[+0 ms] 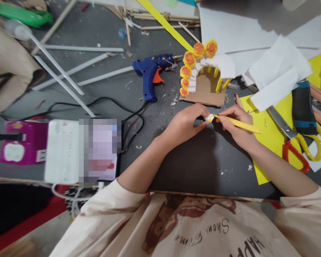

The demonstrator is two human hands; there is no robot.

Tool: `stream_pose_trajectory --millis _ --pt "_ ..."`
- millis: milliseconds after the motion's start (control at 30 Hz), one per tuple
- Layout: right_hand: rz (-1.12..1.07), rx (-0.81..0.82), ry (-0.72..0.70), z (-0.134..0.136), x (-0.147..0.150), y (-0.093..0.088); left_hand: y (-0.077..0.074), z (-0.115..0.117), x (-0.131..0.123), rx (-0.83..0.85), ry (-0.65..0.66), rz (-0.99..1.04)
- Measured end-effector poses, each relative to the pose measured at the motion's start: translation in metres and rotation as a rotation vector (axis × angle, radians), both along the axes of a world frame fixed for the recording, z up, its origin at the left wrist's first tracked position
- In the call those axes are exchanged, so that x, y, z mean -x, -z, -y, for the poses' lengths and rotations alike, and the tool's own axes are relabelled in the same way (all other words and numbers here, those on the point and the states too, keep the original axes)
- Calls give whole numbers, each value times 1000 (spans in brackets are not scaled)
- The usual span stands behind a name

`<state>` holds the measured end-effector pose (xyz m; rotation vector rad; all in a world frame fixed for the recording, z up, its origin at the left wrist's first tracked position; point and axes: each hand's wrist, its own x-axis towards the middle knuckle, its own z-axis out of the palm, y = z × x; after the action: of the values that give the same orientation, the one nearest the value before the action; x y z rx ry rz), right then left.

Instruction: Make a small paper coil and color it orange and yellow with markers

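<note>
Between the thumb and fingers of my left hand (186, 121) is a small white and yellow piece (209, 117). My right hand (237, 125) grips a slim yellow tool (242, 125) like a pen, its tip at the small piece. Just beyond my hands stands a white paper arch (226, 65) on a cardboard base (203, 98). Orange and yellow rosettes (186, 71) line the arch's left side and top, and short yellow strips show inside it.
A blue glue gun (149, 75) lies left of the arch, its cable running toward a phone (104, 146) and a white box (62, 151). Scissors (289, 132) rest on yellow paper (262, 167) at the right. White sticks (59, 75) lie at the left.
</note>
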<state>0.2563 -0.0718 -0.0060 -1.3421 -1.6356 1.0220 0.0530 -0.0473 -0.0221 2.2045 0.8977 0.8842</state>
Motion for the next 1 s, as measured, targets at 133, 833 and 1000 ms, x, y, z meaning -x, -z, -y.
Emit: stream_pose_trajectory --millis 133,833,1000 --pt "4 -3 3 0 0 -1 -1 0 0 9 5 8" --pt "24 5 -50 3 -1 -4 0 0 0 2 3 5" --pt "6 -46 -33 1 -1 -1 -1 0 0 -20 -2 15"
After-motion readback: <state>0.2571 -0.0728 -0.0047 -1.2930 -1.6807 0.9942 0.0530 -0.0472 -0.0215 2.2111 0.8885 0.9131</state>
